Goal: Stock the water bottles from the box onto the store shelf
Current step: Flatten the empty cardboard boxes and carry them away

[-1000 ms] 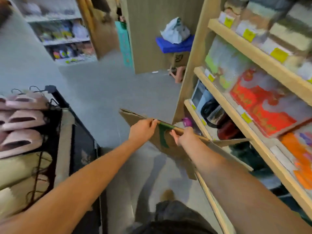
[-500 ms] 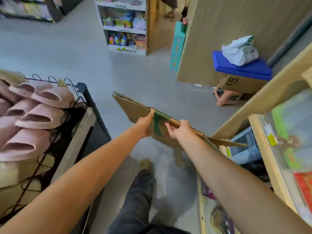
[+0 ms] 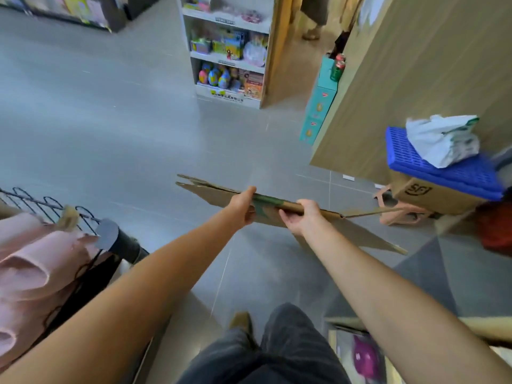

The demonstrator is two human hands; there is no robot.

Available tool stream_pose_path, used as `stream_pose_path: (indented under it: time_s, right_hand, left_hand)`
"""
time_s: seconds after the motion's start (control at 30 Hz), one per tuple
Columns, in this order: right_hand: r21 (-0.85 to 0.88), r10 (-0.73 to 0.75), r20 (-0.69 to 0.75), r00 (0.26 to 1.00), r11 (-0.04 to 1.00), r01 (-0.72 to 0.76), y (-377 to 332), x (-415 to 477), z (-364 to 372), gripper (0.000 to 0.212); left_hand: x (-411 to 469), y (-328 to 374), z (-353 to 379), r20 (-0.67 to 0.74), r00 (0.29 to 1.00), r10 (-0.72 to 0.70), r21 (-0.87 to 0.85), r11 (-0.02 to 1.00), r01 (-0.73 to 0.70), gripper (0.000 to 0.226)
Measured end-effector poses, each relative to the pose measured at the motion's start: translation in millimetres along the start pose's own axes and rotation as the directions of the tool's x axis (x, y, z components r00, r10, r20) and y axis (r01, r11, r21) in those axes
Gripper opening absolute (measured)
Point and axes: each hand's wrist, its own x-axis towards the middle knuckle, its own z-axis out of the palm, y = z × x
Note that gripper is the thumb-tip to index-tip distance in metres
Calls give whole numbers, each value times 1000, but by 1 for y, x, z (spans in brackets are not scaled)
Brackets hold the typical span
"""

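Grey tiled floor (image 3: 110, 128), with a pink stool (image 3: 396, 216) (carton (image 3: 432, 195) atop) and teal boxes (image 3: 318, 109).

**COUNT OF ITEMS: SHOP AISLE**

- Flattened cardboard box (image 3: 213, 193): 1.
- Hands: 2, being left hand (image 3: 243, 207) and right hand (image 3: 303, 217).
- Brown carton (image 3: 432, 196): 1.
- Blue crate (image 3: 454, 173): 1.
- White bag (image 3: 443, 139): 1.
- Pink stool (image 3: 401, 214): 1.
- Teal boxes (image 3: 321, 106), stacked: at least 2; too blurred for a firm count.
- Green can (image 3: 336, 70): 1.
- White shelf unit (image 3: 227, 62): 1, with 3 stocked tiers showing.
- Egg-shaped toys (image 3: 214, 77), lowest tier: 3.
- Wire rack (image 3: 41, 206): 1.
- Pink slippers (image 3: 27, 261): several, too blurred to count.
- Shoe (image 3: 241, 322): 1.
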Motion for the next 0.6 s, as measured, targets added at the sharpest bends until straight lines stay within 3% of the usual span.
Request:
stream_pose_path:
  time_s: [0.2,0.47,0.6]
  right_hand:
    - [-114,30,12,999,993,-28,-53,67,80,21]
    - [-372,227,53,972,908,-192,-114,164,219,24]
    - [-475,298,67,952,849,-233,-116,194,283,20]
  left_hand:
    - [75,65,10,-58,998,-24,-299,954,5,10]
    - [157,171,2,-200,977,-70,-561,826,-56,18]
    - [182,198,-15,-255,963,-84,-703,700,-125,22]
